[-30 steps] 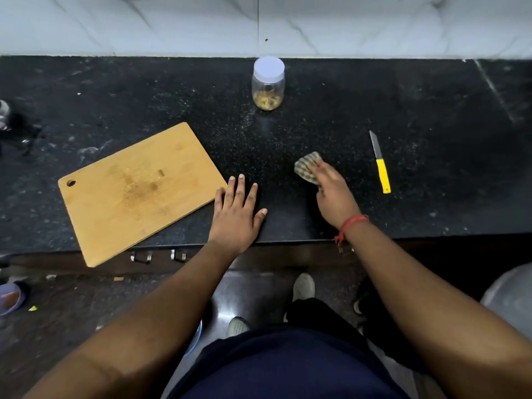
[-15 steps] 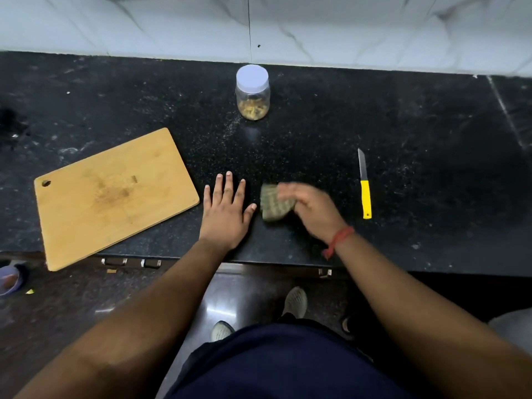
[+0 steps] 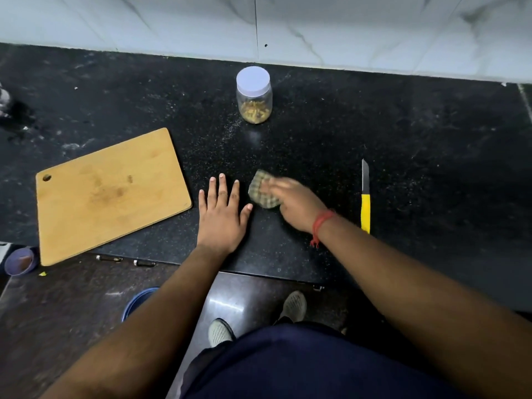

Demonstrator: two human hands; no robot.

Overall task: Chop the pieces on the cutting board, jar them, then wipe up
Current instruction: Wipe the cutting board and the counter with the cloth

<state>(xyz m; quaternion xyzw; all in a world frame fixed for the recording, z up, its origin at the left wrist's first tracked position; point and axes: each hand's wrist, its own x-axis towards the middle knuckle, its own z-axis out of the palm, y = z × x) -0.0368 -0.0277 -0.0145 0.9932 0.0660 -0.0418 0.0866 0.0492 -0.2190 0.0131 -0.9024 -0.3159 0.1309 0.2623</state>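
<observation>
Black speckled stone counter [image 3: 403, 125] runs the full width here, dusted with pale flecks and a few whitish smears toward its left end. Behind it, a wall [image 3: 345, 27] of white marble-look tiles with grey veining, one dark vertical grout line [image 3: 256, 27] splitting it near the middle. Below the counter's front edge, small metal handles [image 3: 109, 258] poke out. Down at the bottom, a dark brown floor [image 3: 72, 298], glossy, catching a bright patch of overhead light [image 3: 227, 306]. A purple bowl [image 3: 20, 260] sits low at far left, a blue rim [image 3: 138, 300] nearer centre.
</observation>
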